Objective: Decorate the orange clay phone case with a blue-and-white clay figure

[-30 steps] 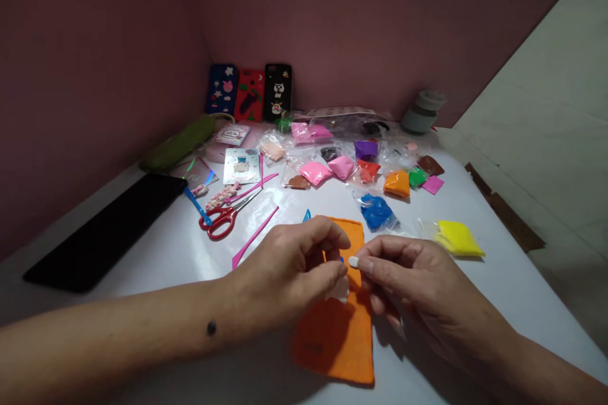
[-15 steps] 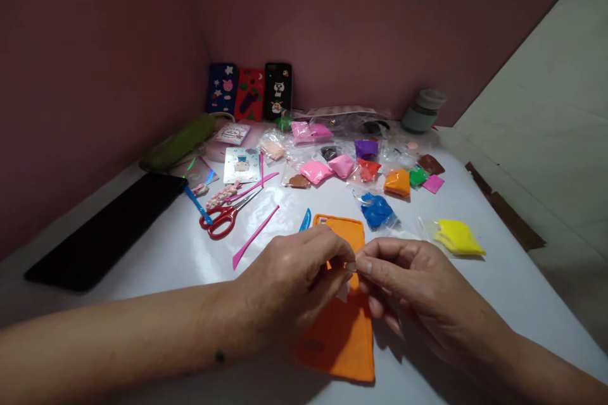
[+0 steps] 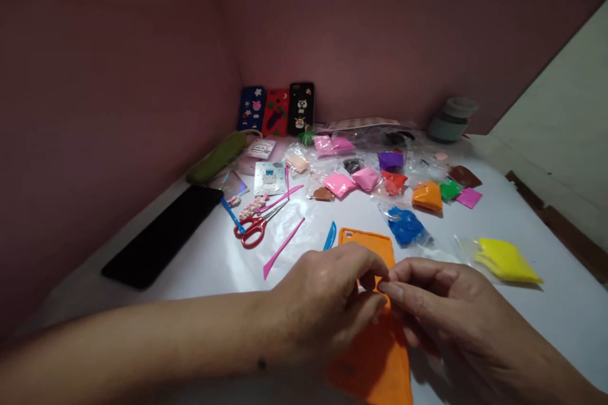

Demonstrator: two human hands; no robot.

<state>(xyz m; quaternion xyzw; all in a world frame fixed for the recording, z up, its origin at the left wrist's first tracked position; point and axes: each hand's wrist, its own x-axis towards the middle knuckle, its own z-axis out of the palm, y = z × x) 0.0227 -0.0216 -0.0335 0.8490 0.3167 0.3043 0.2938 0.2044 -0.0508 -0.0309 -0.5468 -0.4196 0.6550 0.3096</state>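
Observation:
My left hand (image 3: 327, 304) and my right hand (image 3: 446, 300) meet above an orange phone case (image 3: 380, 361), thumbs and forefingers pinched and tips touching. Whatever lies between the fingertips is too small and covered to make out. The case is flat on the white table, partly under my left hand and in its shadow. Just beyond my left hand is a blue plastic modelling knife (image 3: 330, 235). A bag of blue clay (image 3: 405, 226) and a bag of yellow clay (image 3: 508, 259) lie beyond my right hand.
Red-handled scissors (image 3: 254, 230) and a pink modelling tool (image 3: 284, 248) are to the left, near a black slab (image 3: 164, 237). Several clay bags, such as an orange one (image 3: 427, 196), spread across the back. Decorated phone cases (image 3: 277, 112) lean against the wall, and a jar (image 3: 451, 120) stands right.
The whole view has shifted, so everything sits further right and lower. A whitish bit seen at my fingertips and another pale patch under my left hand are now hidden. Both hands remain pinched together.

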